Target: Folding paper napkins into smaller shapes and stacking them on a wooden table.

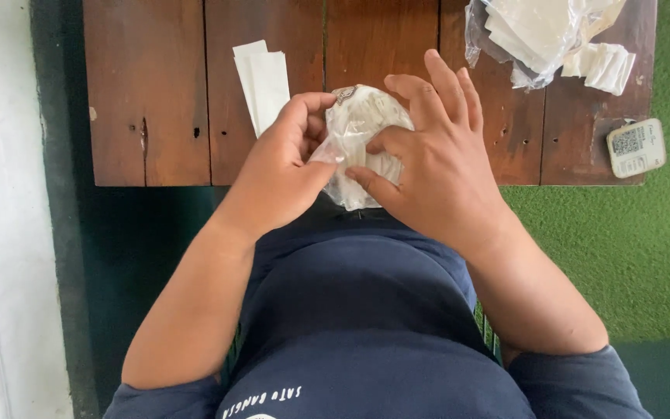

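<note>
Both my hands hold a small clear plastic bag [360,124] stuffed with whitish pieces, over the near edge of a dark wooden table [149,101]. My left hand [284,171] pinches the bag's left side between thumb and fingers. On the bag's right side my right hand [436,163] grips it with thumb and forefinger, its other fingers spread upward. The lower part of the bag is partly hidden behind my fingers.
A folded white paper strip [263,81] lies on the table left of the bag. A clear plastic bag of white sheets [540,35] sits at the table's far right corner. A small white square card [636,147] hangs off the right edge above green flooring [630,248].
</note>
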